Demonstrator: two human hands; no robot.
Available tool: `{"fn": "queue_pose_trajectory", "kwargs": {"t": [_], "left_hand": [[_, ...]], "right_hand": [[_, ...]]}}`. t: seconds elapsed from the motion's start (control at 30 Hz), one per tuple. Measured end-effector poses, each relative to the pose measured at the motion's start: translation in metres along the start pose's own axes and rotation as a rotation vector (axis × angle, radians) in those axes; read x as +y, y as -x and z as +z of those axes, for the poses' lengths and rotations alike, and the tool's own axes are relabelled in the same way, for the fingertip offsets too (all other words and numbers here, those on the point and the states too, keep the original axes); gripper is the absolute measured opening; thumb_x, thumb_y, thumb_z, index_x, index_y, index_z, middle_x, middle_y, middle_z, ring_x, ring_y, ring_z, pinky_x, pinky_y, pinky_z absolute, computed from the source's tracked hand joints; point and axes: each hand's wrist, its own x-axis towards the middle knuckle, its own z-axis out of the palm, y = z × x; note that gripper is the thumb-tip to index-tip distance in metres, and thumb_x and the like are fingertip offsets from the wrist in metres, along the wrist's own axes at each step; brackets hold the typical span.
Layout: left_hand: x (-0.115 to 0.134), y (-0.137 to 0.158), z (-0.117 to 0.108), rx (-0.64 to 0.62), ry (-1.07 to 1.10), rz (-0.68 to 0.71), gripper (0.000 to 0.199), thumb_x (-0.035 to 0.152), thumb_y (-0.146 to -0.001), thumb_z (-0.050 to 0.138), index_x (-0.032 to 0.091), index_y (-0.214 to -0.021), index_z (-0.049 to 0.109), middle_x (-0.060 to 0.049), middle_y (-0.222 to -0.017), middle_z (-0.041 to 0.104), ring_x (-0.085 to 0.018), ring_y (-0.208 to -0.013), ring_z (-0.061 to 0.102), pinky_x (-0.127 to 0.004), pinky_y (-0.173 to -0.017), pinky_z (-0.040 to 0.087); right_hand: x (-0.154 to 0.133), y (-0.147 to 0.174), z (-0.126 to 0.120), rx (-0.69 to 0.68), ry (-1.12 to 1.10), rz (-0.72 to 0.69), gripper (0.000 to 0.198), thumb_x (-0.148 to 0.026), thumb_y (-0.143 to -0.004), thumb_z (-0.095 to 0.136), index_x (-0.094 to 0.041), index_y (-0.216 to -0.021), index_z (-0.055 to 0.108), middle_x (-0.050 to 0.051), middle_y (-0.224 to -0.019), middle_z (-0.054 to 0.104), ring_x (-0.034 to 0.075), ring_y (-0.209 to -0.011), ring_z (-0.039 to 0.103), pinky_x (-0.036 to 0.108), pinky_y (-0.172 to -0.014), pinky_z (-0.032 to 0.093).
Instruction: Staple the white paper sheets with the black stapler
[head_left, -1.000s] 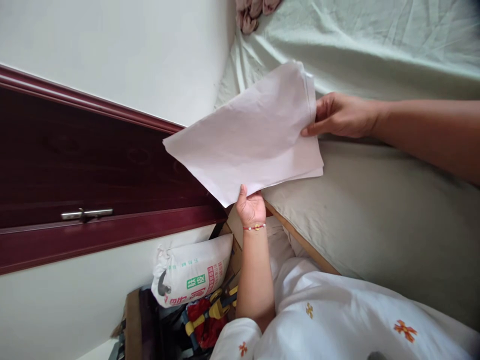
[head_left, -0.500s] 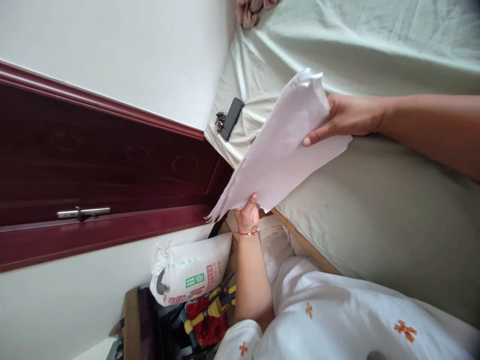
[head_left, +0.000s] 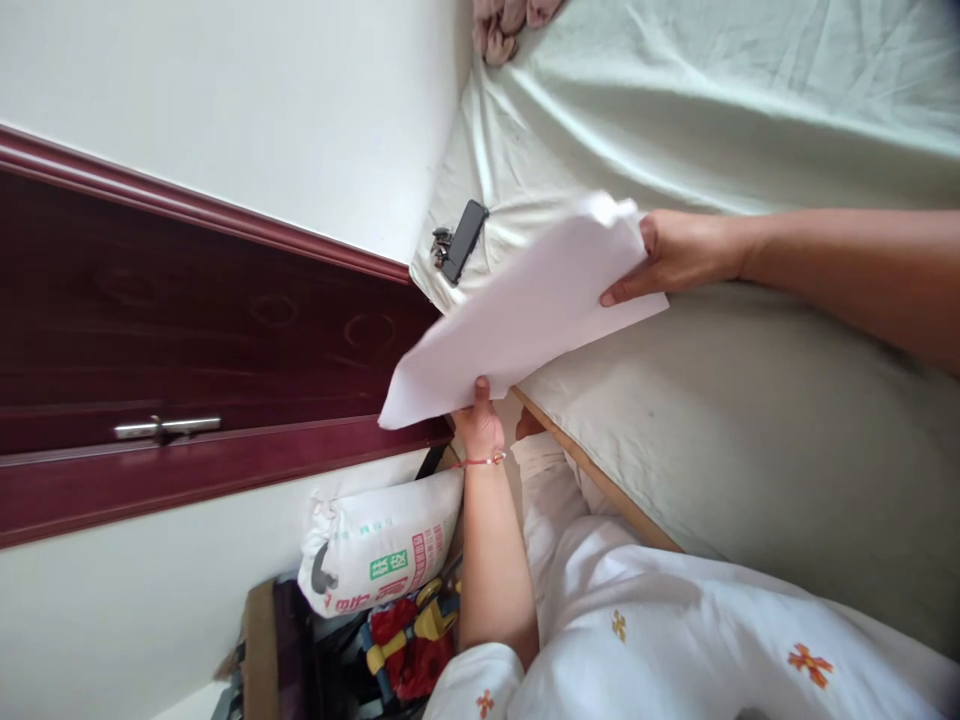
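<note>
A stack of white paper sheets (head_left: 525, 310) is held above the edge of a bed covered with a pale green sheet (head_left: 750, 90). My left hand (head_left: 478, 425), with a thin red bracelet at the wrist, pinches the stack's lower edge. At the stack's far corner my right hand (head_left: 671, 258) grips it with the thumb on top. The view is turned sideways. A black phone (head_left: 463, 240) with keys beside it lies on the sheet, just past the paper.
A dark red door (head_left: 187, 330) with a metal handle (head_left: 166, 428) fills the left. A white printed sack (head_left: 382, 540) and red and yellow toys (head_left: 412, 630) sit in a box below. Pink cloth (head_left: 510, 25) lies on the bed.
The paper stack tipped from facing me to a slanted, edge-on hold and moved down toward the bed. The phone and keys that it hid came into sight. Both hands kept their grip.
</note>
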Motion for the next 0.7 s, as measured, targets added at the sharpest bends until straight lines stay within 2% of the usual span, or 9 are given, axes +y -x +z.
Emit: {"fn": "queue_pose_trajectory", "kwargs": {"t": [0.07, 0.1, 0.2, 0.27, 0.33, 0.4, 0.53, 0.6, 0.7], "left_hand": [[-0.001, 0.002, 0.001, 0.041, 0.007, 0.036, 0.078, 0.060, -0.062, 0.097, 0.030, -0.129, 0.071, -0.007, -0.148, 0.068, -0.026, -0.145, 0.059, -0.043, -0.126, 0.043], [0.003, 0.002, 0.002, 0.052, 0.017, 0.072, 0.076, 0.060, -0.064, 0.096, 0.030, -0.130, 0.072, -0.007, -0.148, 0.068, -0.026, -0.145, 0.058, -0.042, -0.126, 0.043], [0.023, 0.000, 0.002, 0.096, 0.051, 0.213, 0.072, 0.059, -0.069, 0.093, 0.030, -0.131, 0.072, -0.005, -0.149, 0.067, -0.026, -0.147, 0.057, -0.041, -0.128, 0.042], [0.032, -0.002, 0.002, 0.105, 0.059, 0.268, 0.072, 0.060, -0.070, 0.092, 0.029, -0.131, 0.072, -0.005, -0.147, 0.068, -0.027, -0.147, 0.057, -0.042, -0.127, 0.043], [0.031, -0.003, 0.001, 0.039, 0.059, 0.224, 0.075, 0.062, -0.066, 0.094, 0.029, -0.130, 0.073, -0.006, -0.145, 0.069, -0.029, -0.147, 0.057, -0.045, -0.125, 0.045], [0.021, 0.000, -0.001, -0.038, 0.041, 0.114, 0.079, 0.064, -0.060, 0.096, 0.030, -0.128, 0.073, -0.007, -0.144, 0.070, -0.030, -0.147, 0.056, -0.046, -0.124, 0.045], [-0.003, 0.012, 0.001, -0.058, -0.010, -0.030, 0.080, 0.056, -0.052, 0.101, 0.026, -0.121, 0.075, -0.007, -0.139, 0.073, -0.029, -0.146, 0.057, -0.043, -0.128, 0.040], [-0.006, 0.015, 0.003, -0.051, -0.005, -0.039, 0.077, 0.049, -0.051, 0.103, 0.024, -0.118, 0.076, -0.008, -0.136, 0.074, -0.029, -0.144, 0.059, -0.043, -0.129, 0.039], [-0.001, 0.014, 0.000, -0.041, -0.004, 0.024, 0.073, 0.045, -0.054, 0.103, 0.026, -0.118, 0.076, -0.006, -0.134, 0.075, -0.027, -0.142, 0.061, -0.044, -0.128, 0.040]], "right_hand": [[-0.001, 0.001, -0.001, 0.013, 0.061, -0.019, 0.048, -0.063, -0.070, 0.089, -0.021, -0.093, 0.081, 0.002, -0.090, 0.076, 0.021, -0.085, 0.069, 0.037, -0.096, 0.061], [-0.002, 0.002, -0.002, 0.010, 0.021, -0.057, 0.053, -0.066, -0.070, 0.087, -0.021, -0.096, 0.081, 0.003, -0.095, 0.078, 0.021, -0.086, 0.070, 0.036, -0.095, 0.062], [-0.005, 0.004, -0.004, 0.036, -0.092, -0.176, 0.058, -0.069, -0.071, 0.085, -0.022, -0.105, 0.082, 0.003, -0.108, 0.079, 0.021, -0.100, 0.071, 0.032, -0.102, 0.058], [-0.005, 0.004, -0.005, 0.056, -0.056, -0.200, 0.055, -0.066, -0.074, 0.083, -0.022, -0.108, 0.082, 0.002, -0.110, 0.079, 0.020, -0.105, 0.070, 0.032, -0.107, 0.054], [-0.004, 0.003, -0.004, 0.075, 0.037, -0.176, 0.053, -0.061, -0.075, 0.084, -0.019, -0.107, 0.082, 0.002, -0.107, 0.079, 0.020, -0.102, 0.070, 0.035, -0.105, 0.054], [-0.004, 0.003, -0.004, 0.065, 0.108, -0.129, 0.053, -0.056, -0.074, 0.086, -0.015, -0.107, 0.080, 0.004, -0.105, 0.079, 0.022, -0.098, 0.070, 0.038, -0.100, 0.056], [-0.008, 0.003, -0.004, 0.044, 0.155, -0.066, 0.052, -0.054, -0.074, 0.089, -0.015, -0.108, 0.079, 0.006, -0.103, 0.078, 0.023, -0.092, 0.069, 0.040, -0.096, 0.056], [-0.007, 0.003, -0.005, 0.057, 0.134, -0.058, 0.050, -0.055, -0.076, 0.087, -0.016, -0.106, 0.080, 0.007, -0.103, 0.078, 0.024, -0.093, 0.069, 0.042, -0.097, 0.056], [-0.005, 0.004, -0.005, 0.020, 0.005, -0.091, 0.054, -0.060, -0.074, 0.086, -0.016, -0.105, 0.081, 0.008, -0.109, 0.078, 0.026, -0.102, 0.069, 0.042, -0.101, 0.056]]}}
